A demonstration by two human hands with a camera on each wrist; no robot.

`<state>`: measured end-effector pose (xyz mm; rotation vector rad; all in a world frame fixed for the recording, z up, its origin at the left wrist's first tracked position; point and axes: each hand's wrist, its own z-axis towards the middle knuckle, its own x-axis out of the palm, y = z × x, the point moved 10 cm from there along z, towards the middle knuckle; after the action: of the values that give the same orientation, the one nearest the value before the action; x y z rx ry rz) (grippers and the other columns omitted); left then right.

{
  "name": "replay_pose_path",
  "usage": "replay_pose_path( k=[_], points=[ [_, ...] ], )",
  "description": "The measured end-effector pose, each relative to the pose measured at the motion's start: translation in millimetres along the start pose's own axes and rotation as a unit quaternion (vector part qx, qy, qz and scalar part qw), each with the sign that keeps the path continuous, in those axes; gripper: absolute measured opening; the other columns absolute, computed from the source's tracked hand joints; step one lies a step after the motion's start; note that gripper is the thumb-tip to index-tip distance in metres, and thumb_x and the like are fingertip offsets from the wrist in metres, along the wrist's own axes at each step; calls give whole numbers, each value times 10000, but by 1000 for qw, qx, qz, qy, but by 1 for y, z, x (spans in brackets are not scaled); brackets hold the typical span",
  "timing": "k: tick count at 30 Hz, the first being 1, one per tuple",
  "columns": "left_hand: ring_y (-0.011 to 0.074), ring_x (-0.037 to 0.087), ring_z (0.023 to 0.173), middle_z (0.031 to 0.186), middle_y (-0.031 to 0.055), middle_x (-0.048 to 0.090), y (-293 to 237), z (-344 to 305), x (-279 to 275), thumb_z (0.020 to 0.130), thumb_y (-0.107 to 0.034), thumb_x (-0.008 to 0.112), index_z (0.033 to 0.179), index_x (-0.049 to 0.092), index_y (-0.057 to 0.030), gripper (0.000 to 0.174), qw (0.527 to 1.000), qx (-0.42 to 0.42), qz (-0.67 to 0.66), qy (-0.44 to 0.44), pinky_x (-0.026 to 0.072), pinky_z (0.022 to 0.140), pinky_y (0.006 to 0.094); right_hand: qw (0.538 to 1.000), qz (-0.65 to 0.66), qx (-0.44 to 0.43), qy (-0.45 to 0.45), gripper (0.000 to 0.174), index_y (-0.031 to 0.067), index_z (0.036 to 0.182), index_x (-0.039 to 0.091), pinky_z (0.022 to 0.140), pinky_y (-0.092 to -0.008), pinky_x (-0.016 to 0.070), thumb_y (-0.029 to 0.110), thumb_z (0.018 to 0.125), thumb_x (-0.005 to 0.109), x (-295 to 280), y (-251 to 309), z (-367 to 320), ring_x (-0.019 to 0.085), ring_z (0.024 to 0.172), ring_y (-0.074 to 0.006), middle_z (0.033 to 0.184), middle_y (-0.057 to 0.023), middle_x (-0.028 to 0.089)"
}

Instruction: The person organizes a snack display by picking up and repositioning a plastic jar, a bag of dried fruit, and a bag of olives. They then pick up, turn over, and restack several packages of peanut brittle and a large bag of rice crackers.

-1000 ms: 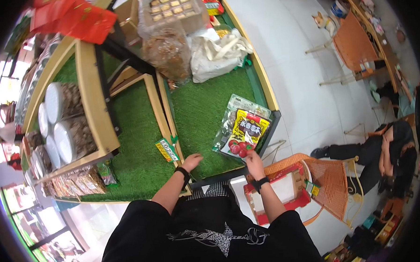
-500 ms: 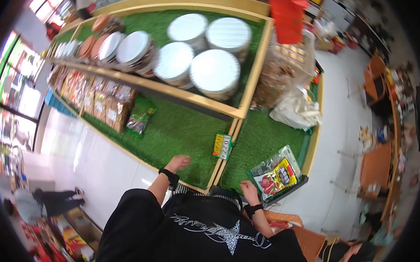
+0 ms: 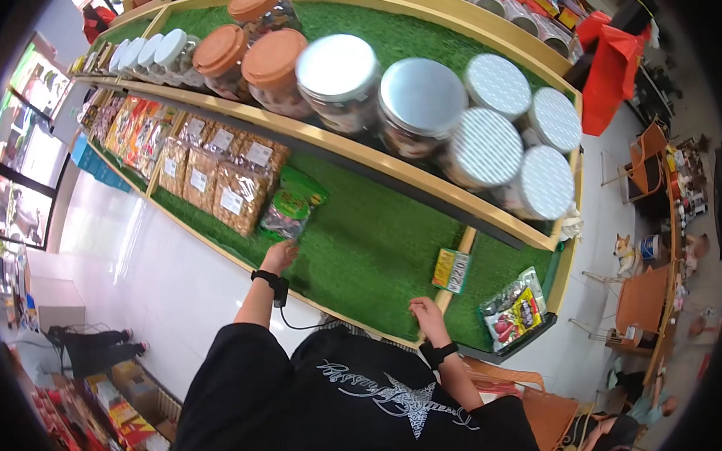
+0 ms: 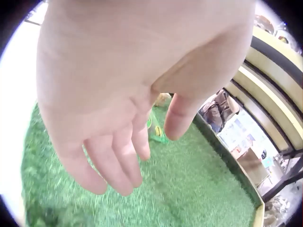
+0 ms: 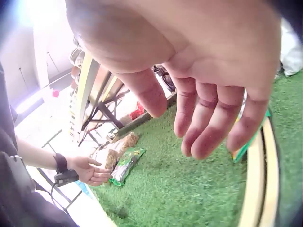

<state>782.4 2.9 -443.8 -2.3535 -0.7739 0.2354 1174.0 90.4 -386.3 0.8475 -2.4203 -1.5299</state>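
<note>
My left hand point(image 3: 279, 256) hovers at the front edge of the green turf shelf, just short of a green plastic packet point(image 3: 294, 204). Its fingers hang relaxed with nothing between them, as the left wrist view also shows. Part of the packet is hidden behind that hand there. Over the wooden divider point(image 3: 443, 301) is my right hand point(image 3: 429, 318), its fingers loosely bent and holding nothing. A yellow and white price tag point(image 3: 451, 270) stands on the divider beyond it. To its right, a yellow and red packet point(image 3: 520, 315) lies on a clear one.
Clear bags of brown snacks point(image 3: 239, 197) are lined up left of the green packet. Jars with white lids point(image 3: 486, 147) and orange lids point(image 3: 275, 58) fill the raised shelf point(image 3: 325, 134) above. Low wooden edging surrounds the turf. A wicker chair point(image 3: 538, 415) stands at the right.
My right hand has left the yellow and red packet. The view has swung left along the display, and my left hand has come close to the green packet.
</note>
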Motion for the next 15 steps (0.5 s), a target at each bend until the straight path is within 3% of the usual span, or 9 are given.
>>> replay_pose_path(
  k=[2, 4, 5, 9, 12, 15],
  points=[
    [216, 522, 921, 1024, 99, 565, -8, 17, -27, 800, -335, 487, 1173, 432, -78, 456, 1000, -4, 6, -10, 368, 798, 333, 997, 33, 29, 58, 203, -18, 967, 534, 666, -217, 436, 109, 816, 487, 55, -3, 11, 550, 742, -117, 820, -72, 589],
    [164, 519, 798, 954, 69, 572, -11, 28, -43, 809, -309, 490, 1094, 491, -88, 361, 999, 23, -45, 17, 387, 648, 275, 990, 7, 41, 135, 213, -19, 974, 532, 683, -228, 441, 122, 826, 472, 107, 17, 16, 551, 755, -121, 826, -70, 587],
    [106, 487, 674, 907, 42, 566, -15, 23, -51, 800, -305, 512, 1055, 505, -82, 339, 999, 25, -46, 5, 342, 528, 223, 988, 1, 38, 149, 214, -20, 973, 531, 681, -228, 440, 124, 828, 469, 125, 24, 22, 550, 749, -121, 825, -70, 587],
    [37, 444, 605, 806, -23, 552, -37, 19, -74, 801, -317, 508, 1042, 517, -84, 336, 999, 45, 12, -18, 307, 530, 172, 986, 11, 32, 161, 224, -16, 965, 536, 656, -231, 433, 138, 811, 484, 172, 59, 54, 541, 709, -118, 805, -57, 586],
    [32, 429, 605, 790, -44, 540, -45, 45, -85, 800, -314, 504, 1039, 532, -84, 333, 992, 92, 78, 39, 312, 543, 178, 985, 44, 61, 152, 232, -14, 952, 536, 647, -230, 426, 154, 799, 493, 187, 73, 77, 534, 711, -114, 795, -46, 579],
    [38, 426, 659, 813, -41, 526, -62, 44, -79, 801, -309, 500, 1066, 535, -79, 352, 986, 139, 93, 20, 322, 571, 189, 984, 36, 84, 154, 219, -9, 940, 540, 643, -234, 430, 153, 803, 484, 197, 72, 101, 534, 707, -117, 801, -56, 574]
  ],
)
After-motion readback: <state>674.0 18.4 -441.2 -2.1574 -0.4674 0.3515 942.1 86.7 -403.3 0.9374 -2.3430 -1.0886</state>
